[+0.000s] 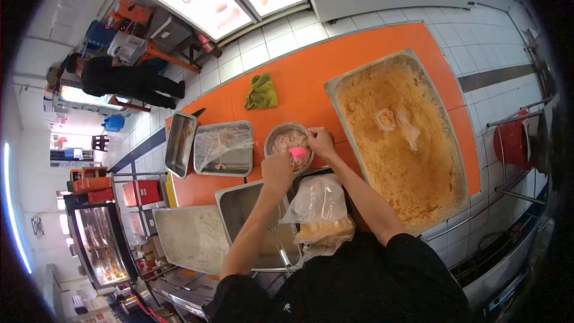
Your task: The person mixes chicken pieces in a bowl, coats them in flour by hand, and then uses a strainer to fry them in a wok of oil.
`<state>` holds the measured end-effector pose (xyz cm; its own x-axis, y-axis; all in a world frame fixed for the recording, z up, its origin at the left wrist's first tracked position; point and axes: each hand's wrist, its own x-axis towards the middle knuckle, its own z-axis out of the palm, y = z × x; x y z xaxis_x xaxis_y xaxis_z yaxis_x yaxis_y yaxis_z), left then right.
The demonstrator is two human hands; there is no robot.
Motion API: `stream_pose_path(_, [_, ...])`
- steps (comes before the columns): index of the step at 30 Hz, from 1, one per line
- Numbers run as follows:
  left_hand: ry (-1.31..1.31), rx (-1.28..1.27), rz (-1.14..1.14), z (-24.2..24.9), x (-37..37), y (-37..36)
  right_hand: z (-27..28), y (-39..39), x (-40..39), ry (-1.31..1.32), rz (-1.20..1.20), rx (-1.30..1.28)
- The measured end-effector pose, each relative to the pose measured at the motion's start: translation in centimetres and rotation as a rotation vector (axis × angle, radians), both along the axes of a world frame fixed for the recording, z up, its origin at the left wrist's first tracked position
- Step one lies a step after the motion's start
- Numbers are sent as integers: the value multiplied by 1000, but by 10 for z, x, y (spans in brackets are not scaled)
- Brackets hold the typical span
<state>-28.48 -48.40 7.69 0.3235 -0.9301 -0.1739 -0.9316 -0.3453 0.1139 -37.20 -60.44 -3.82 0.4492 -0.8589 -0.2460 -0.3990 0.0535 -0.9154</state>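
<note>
Metal bowl = landmark. Left of it, I log a steel tray. Left hand at its near-left side — clenched, apparently on the pink spatula, head in the meat mixture. Right hand grips its right rim; I'd brace firmly, fold low — no flicking. Right of it: coating-filled tray.
</note>
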Motion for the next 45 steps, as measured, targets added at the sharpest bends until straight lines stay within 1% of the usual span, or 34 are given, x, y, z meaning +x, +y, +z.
stream_pose_path(1, [-6,40,64,-1,-5,8,6,-3,2,11,23,-10])
stream_pose_path(2, [-5,49,82,-8,-3,15,12,-1,4,22,62,-21])
stream_pose_path(4, [-82,62,-38,-15,6,-1,5,-11,11,-8,83,-49])
stream_pose_path(5, [-73,68,-39,-17,10,4,0,-8,7,-26,94,-51])
stream_pose_path(7, [4,51,99,19,29,-10,7,-11,-3,-24,104,-49])
stream_pose_path(8, [4,57,90,23,40,-9,9,-3,-9,-21,126,-28])
stream_pose_path(10, [-2,2,237,28,55,-9,1,10,-14,-56,99,25])
stream_pose_path(11, [-5,2,244,10,58,-8,-2,15,-13,-90,78,79])
stream_pose_path(12, [23,4,204,-22,62,-5,-5,21,-11,-94,86,82])
stream_pose_path(14, [51,-9,161,-29,63,-5,-6,18,-8,-62,39,-66])
stream_pose_path(15, [75,9,122,-14,56,0,-2,15,-12,-60,37,-72])
stream_pose_path(17, [96,33,71,10,40,7,7,13,-19,-27,76,89])
stream_pose_path(18, [77,30,88,18,29,10,1,13,-17,-29,73,91])
stream_pose_path(19, [59,26,117,19,20,13,-10,15,-13,-100,44,57])
stream_pose_path(20, [57,27,137,2,10,12,-21,20,-10,-170,26,24])
stream_pose_path(21, [-17,40,112,-26,1,8,-18,22,-12,-173,47,25])
stream_pose_path(22, [-93,49,79,-40,0,1,-11,21,-14,-153,56,65])
stream_pose_path(24, [-82,55,94,-31,16,-16,-1,23,-19,-128,67,99])
stream_pose_path(26, [-76,49,104,-15,29,-18,7,22,-19,-107,42,181])
stream_pose_path(28, [-16,66,48,12,38,-12,-2,22,-17,-154,2,150])
stream_pose_path(29, [-5,64,98,32,31,-10,-8,29,-18,-188,-27,137])
stream_pose_path(30, [-6,80,77,29,25,-6,-5,32,-19,-188,-49,151])
stream_pose_path(32, [-96,154,102,16,13,0,2,31,-16,-237,-61,137])
stream_pose_path(33, [-99,156,115,-2,8,5,-3,35,-14,-240,-48,139])
stream_pose_path(34, [-82,85,100,-29,4,7,-14,36,-14,-243,-30,96])
stream_pose_path(35, [-65,7,74,-42,3,1,-19,29,-13,-246,-22,43])
stream_pose_path(36, [-63,6,70,-33,6,-3,-16,29,-14,-245,-25,41])
stream_pose_path(38, [2,243,57,5,18,-12,-8,31,-16,-196,-48,104])
stream_pose_path(39, [-1,241,39,19,22,-19,-8,27,-15,-199,-65,100])
stream_pose_path(41, [131,44,173,36,26,-20,-16,35,-13,-248,-96,121])
stream_pose_path(42, [128,52,169,25,24,-21,-11,35,-16,-250,-101,128])
stream_pose_path(44, [-2,-74,76,-15,19,-22,6,32,-19,-144,-54,131])
stream_pose_path(45, [-1,-72,88,-25,18,-15,7,36,-19,-142,-43,134])
